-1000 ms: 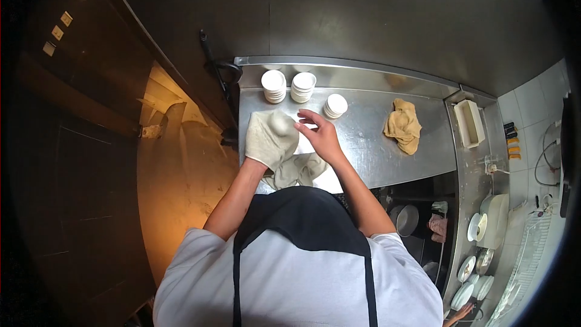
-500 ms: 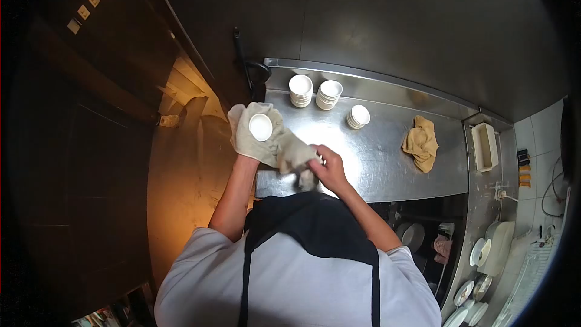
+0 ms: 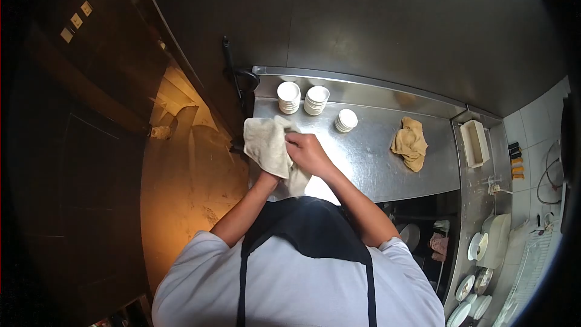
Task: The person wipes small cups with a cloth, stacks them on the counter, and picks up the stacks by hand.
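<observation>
A pale grey cloth (image 3: 266, 144) covers most of my left hand (image 3: 270, 177); only the wrist and the heel of the hand show below it, and its fingers are hidden. My right hand (image 3: 307, 154) is closed on the cloth's right side, its fingertips tucked into the folds. No bowl shows between my hands; the cloth hides whatever lies inside. Behind the cloth stand two stacks of small white bowls, the left stack (image 3: 289, 97) and the middle stack (image 3: 316, 100). A lower stack (image 3: 346, 120) is to their right.
A tan cloth (image 3: 410, 144) lies crumpled on the steel counter (image 3: 375, 169). Farther right are a white rectangular tub (image 3: 474, 143) and several plates (image 3: 477, 246). A black pipe-like handle (image 3: 232, 63) rises behind the counter's left end. Below the counter sits a round metal pan (image 3: 410, 236).
The small white bowl seen in the cloth over my left hand is now out of sight. My right hand has moved up and left, folding the cloth over. The whole view has shifted slightly.
</observation>
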Available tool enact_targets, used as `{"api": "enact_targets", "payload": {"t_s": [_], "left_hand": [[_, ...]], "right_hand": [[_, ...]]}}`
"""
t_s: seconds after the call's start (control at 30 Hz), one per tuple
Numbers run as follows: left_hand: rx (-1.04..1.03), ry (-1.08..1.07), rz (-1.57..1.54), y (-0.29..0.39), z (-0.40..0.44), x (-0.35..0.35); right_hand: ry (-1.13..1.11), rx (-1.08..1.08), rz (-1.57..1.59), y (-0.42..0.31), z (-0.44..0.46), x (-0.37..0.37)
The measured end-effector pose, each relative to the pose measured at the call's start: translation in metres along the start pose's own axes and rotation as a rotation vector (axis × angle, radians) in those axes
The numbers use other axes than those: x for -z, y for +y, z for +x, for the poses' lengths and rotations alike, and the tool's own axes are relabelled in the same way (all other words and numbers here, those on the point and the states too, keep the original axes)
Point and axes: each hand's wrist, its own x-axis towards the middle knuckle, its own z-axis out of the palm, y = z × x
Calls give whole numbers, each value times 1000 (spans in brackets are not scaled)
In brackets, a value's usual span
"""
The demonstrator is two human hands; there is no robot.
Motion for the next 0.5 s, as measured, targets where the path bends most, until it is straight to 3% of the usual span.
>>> {"api": "enact_targets", "payload": {"t_s": [0.07, 0.13, 0.17, 0.27, 0.33, 0.4, 0.43, 0.47, 0.5], "left_hand": [[225, -95, -480, 2, 10, 2], [397, -150, -1005, 22, 12, -1], [414, -209, -1057, 28, 11, 3], [117, 149, -283, 40, 1, -18], [97, 125, -185, 59, -2, -17], [68, 0, 60, 78, 3, -3], [141, -31, -56, 72, 4, -1], [218, -54, -169, 67, 5, 2], [376, -42, -521, 40, 6, 3]], "right_hand": [[23, 15, 100, -7, -8, 4], [142, 138, -25, -4, -7, -6], [180, 179, -97, -1, -3, -9], [190, 160, -286, 8, 4, -15], [100, 105, -394, 13, 5, -15], [-110, 35, -114, 20, 4, 0], [-217, 0, 25, 22, 3, 5], [-153, 7, 61, 16, 0, 4], [-93, 17, 98, 7, -4, 2]]}}
